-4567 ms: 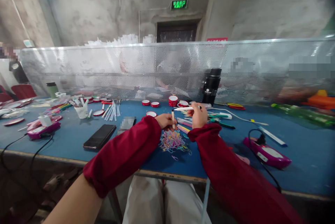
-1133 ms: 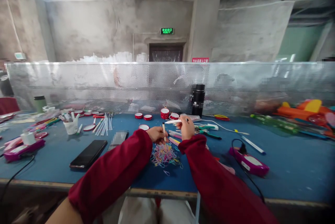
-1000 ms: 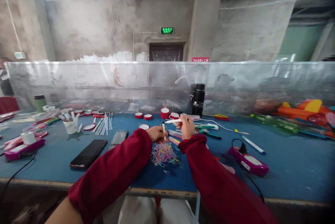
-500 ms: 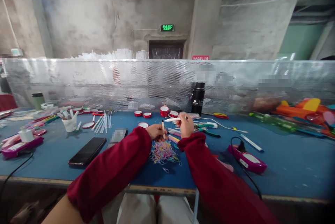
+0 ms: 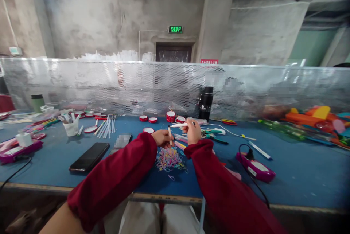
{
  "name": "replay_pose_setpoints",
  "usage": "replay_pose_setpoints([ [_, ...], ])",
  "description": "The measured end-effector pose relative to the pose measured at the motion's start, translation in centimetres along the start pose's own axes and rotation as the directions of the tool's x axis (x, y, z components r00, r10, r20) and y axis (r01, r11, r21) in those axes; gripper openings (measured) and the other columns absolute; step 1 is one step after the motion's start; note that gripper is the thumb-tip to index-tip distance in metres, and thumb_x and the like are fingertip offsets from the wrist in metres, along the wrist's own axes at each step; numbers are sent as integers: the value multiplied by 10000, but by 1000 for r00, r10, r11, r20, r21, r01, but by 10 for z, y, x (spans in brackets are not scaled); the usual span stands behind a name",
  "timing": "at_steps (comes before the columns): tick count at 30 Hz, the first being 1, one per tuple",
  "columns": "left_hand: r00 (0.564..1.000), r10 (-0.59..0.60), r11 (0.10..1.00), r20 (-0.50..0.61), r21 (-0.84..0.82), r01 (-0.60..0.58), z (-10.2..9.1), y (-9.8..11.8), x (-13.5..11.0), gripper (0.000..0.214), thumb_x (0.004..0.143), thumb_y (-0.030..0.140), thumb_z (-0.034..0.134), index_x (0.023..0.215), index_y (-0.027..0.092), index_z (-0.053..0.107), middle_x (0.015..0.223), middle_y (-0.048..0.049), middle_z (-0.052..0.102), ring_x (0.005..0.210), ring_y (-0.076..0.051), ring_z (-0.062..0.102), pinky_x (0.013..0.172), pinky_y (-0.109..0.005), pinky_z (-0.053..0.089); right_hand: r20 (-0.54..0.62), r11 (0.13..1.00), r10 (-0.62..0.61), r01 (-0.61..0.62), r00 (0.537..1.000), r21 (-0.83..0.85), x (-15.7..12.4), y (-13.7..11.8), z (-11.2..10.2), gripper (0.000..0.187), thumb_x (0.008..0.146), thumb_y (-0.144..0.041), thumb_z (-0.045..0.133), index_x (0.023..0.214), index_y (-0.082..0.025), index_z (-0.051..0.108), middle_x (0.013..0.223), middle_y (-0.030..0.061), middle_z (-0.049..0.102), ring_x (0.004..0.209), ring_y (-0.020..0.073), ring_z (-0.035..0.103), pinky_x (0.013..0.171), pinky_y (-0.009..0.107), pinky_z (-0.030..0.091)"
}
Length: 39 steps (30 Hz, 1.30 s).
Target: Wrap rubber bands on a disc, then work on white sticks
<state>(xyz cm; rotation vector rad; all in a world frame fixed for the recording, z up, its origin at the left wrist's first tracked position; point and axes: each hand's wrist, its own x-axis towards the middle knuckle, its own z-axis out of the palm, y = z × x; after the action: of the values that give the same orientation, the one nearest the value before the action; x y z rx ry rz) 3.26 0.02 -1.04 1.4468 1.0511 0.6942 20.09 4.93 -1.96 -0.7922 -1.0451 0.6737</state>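
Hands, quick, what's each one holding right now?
Left hand: closed on a small pale stick, upright.
Right hand: closed on a white pen, pointing left.

Showed matt blue covering on the table (image 5: 300,170), shiny perforated metal along the far screen (image 5: 109,84), smooth plastic on the white pen (image 5: 179,125).

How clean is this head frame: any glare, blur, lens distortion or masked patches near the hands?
Head view: soft, even light, no hard shadows. Left hand with thin stick and right hand with white pen are sharp but small. Wide lens bows the table edge; sheen on the perforated screen; pixelated patch beside the phone; lower corners smear.
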Motion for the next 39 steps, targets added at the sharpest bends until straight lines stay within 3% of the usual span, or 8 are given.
replay_pose_setpoints([
  [7, 1000, -4, 1000, 2, -9, 4, 0, 0, 0, 197, 812, 254, 680, 882, 161, 521, 687, 3, 662, 533, -80, 575, 535, -193, 421, 17, 1000, -7, 7, 1000, 5, -1, -2, 0, 281, 751, -491, 607, 596, -261, 563, 443, -4, 537, 387, 151, 446, 401, 309, 353],
  [15, 1000, 3, 1000, -20, -23, -4, 4, 4, -7, 47, 891, 117, 509, 873, 161, 503, 673, -5, 657, 544, -82, 572, 550, -199, 424, 10, 1000, 14, -14, 1000, 16, 0, 0, 0, 304, 758, -489, 591, 654, -204, 568, 441, -29, 540, 390, 102, 443, 408, 241, 343],
  [20, 1000, -16, 1000, -9, -4, 16, 3, 4, -5, 47, 876, 150, 559, 894, 155, 515, 677, 1, 655, 542, -86, 577, 578, -216, 447, -2, 1000, 4, -4, 1000, 16, 1, 1, 1, 321, 743, -504, 594, 666, -194, 562, 433, -43, 530, 381, 94, 443, 400, 220, 343],
  [28, 1000, 12, 1000, 29, -23, -11, -1, -2, 0, 315, 738, 332, 762, 879, 153, 544, 696, -6, 667, 547, -87, 582, 576, -220, 451, 3, 1000, -5, 5, 1000, -4, 0, -1, 1, 315, 759, -494, 577, 651, -200, 545, 443, -35, 532, 391, 100, 448, 411, 230, 347],
  [39, 1000, -7, 1000, 17, -8, 7, 0, 0, -1, 247, 790, 280, 709, 908, 151, 535, 699, -1, 663, 540, -81, 583, 601, -227, 472, 27, 1000, 1, 0, 1000, -14, -2, -2, 1, 303, 801, -477, 551, 671, -204, 544, 466, -29, 531, 416, 103, 435, 432, 250, 338],
])
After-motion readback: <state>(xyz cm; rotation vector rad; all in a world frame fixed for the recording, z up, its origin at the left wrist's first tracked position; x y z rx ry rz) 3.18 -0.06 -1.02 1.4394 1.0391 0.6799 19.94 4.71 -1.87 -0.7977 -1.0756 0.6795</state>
